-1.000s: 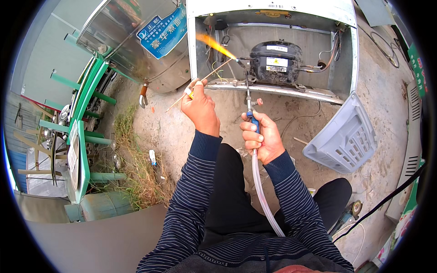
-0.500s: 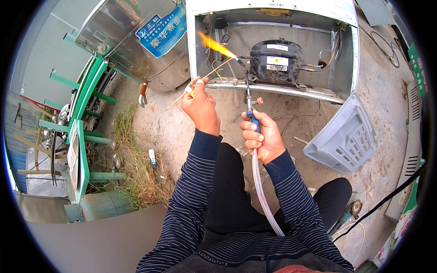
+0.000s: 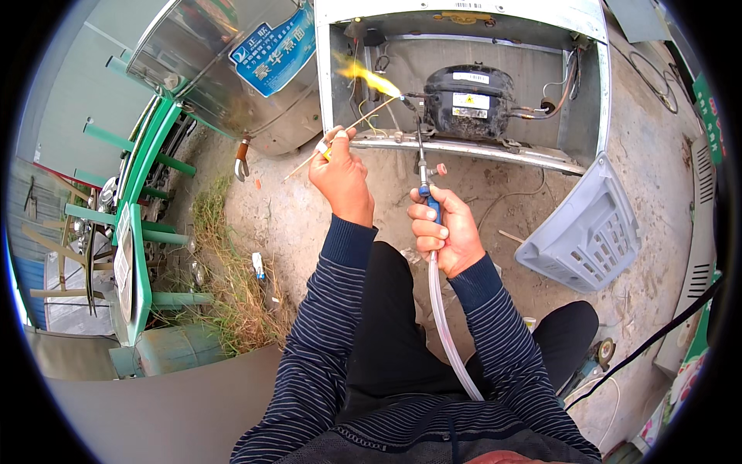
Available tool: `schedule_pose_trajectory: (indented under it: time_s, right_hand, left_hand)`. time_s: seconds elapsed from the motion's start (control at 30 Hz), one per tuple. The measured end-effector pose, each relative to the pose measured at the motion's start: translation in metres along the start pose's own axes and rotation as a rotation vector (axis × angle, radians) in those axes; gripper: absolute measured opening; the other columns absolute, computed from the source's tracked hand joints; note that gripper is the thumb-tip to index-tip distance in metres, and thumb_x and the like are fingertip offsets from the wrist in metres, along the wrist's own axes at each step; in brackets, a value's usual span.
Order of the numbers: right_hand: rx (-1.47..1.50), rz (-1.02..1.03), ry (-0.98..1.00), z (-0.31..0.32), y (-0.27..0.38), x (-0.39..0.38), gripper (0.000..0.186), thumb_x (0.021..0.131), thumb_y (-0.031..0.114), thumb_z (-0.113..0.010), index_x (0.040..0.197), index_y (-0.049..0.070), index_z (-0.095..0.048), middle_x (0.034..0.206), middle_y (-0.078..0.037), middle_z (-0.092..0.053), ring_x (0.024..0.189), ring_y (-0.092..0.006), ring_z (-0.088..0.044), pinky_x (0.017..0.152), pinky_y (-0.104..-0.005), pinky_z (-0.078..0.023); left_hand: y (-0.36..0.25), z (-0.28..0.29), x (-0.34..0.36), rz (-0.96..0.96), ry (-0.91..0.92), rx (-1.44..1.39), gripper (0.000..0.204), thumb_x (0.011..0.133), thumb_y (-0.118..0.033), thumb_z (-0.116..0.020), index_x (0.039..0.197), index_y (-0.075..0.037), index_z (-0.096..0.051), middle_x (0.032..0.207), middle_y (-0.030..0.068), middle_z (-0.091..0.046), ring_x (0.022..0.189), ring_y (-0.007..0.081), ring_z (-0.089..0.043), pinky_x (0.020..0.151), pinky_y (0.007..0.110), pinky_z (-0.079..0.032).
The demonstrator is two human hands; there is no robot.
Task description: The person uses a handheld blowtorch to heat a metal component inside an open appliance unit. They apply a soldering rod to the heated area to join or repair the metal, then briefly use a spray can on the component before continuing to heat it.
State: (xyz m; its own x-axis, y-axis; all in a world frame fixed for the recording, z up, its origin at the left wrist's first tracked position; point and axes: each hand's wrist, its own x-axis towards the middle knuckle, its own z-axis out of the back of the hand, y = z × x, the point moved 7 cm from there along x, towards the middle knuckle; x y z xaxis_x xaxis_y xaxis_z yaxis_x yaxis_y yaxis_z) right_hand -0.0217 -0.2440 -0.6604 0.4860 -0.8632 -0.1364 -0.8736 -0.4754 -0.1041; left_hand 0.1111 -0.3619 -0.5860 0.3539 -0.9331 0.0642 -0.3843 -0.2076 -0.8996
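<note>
While it runs out from my right hand (image 3: 448, 232), the torch (image 3: 423, 168) shows a slim, dull metal neck, a blue handle (image 3: 434, 209) and a small reddish knob (image 3: 441, 168) on its right side. Its long axis goes nearly straight away from me, and the dark tip bends over to the left, just left of the black compressor (image 3: 468, 108). From there a yellow flame (image 3: 371, 77) streams up and to the left, frayed at its far end. My right fingers are closed around the handle, and a clear hose (image 3: 438, 301) leaves its lower end, curving down to my lap.

My left hand (image 3: 342, 185) pinches a thin, coppery-tan rod (image 3: 375, 113), with something small and yellow (image 3: 328, 154) under the thumb. The rod lies on a slant, from low on the left to high on the right, its upper end at the root of the flame; I can't tell whether it touches the pipe there.

Around both stands an open metal housing (image 3: 325, 85), the compressor inside it. A gray slotted cover (image 3: 583, 232) leans at its right corner, and a big steel drum (image 3: 270, 127) stands to its left.
</note>
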Motion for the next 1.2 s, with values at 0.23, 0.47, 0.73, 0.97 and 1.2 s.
schedule_pose_trajectory:
  time_s: [0.23, 0.47, 0.73, 0.97, 1.2]
  right_hand:
    - [0.054, -0.041, -0.012, -0.007, -0.009, -0.016, 0.028, 0.106, 0.032, -0.055, 0.114, 0.005, -0.061, 0.075, 0.003, -0.046, 0.046, -0.0046, -0.035, 0.039, -0.0220, -0.027]
    - [0.045, 0.002, 0.076, -0.031, 0.000, -0.107, 0.034, 0.110, 0.036, -0.046, 0.119, 0.006, -0.060, 0.076, 0.003, -0.044, 0.045, -0.0050, -0.034, 0.040, -0.0232, -0.025]
    - [0.024, 0.517, -0.047, -0.017, 0.081, -0.185, 0.032, 0.109, 0.035, -0.049, 0.118, 0.007, -0.060, 0.076, 0.003, -0.045, 0.045, -0.0056, -0.035, 0.040, -0.0238, -0.027]
    - [-0.114, 0.534, -0.252, 0.016, 0.085, -0.178, 0.029, 0.108, 0.036, -0.051, 0.115, 0.009, -0.060, 0.075, 0.004, -0.047, 0.047, -0.0054, -0.035, 0.043, -0.0235, -0.029]
    - [-0.118, 0.447, -0.249, 0.015, 0.080, -0.164, 0.028, 0.107, 0.036, -0.053, 0.114, 0.010, -0.060, 0.075, 0.005, -0.047, 0.049, -0.0052, -0.035, 0.043, -0.0230, -0.029]
  left_hand:
    - [-0.011, 0.013, -0.005, -0.035, -0.015, -0.009, 0.017, 0.101, -0.010, -0.063, 0.115, -0.001, -0.064, 0.104, 0.0120, -0.074, 0.049, 0.0044, -0.043, 0.041, 0.021, -0.033]
    - [-0.025, 0.029, -0.040, -0.140, -0.025, 0.099, 0.016, 0.103, -0.011, -0.062, 0.114, 0.001, -0.066, 0.106, 0.0124, -0.074, 0.049, 0.0032, -0.042, 0.041, 0.021, -0.031]
    - [-0.023, -0.011, -0.089, -0.212, 0.118, 0.264, 0.020, 0.105, -0.008, -0.055, 0.116, 0.004, -0.067, 0.101, 0.0137, -0.076, 0.049, 0.0024, -0.041, 0.043, 0.021, -0.031]
    - [-0.033, -0.068, -0.129, -0.397, 0.282, 0.344, 0.020, 0.104, -0.005, -0.057, 0.117, 0.005, -0.068, 0.096, 0.0110, -0.075, 0.051, 0.0012, -0.041, 0.045, 0.021, -0.031]
    - [-0.015, -0.082, -0.147, -0.535, 0.383, 0.413, 0.016, 0.102, -0.002, -0.061, 0.115, 0.004, -0.070, 0.092, 0.0082, -0.074, 0.054, 0.0000, -0.042, 0.048, 0.020, -0.031]
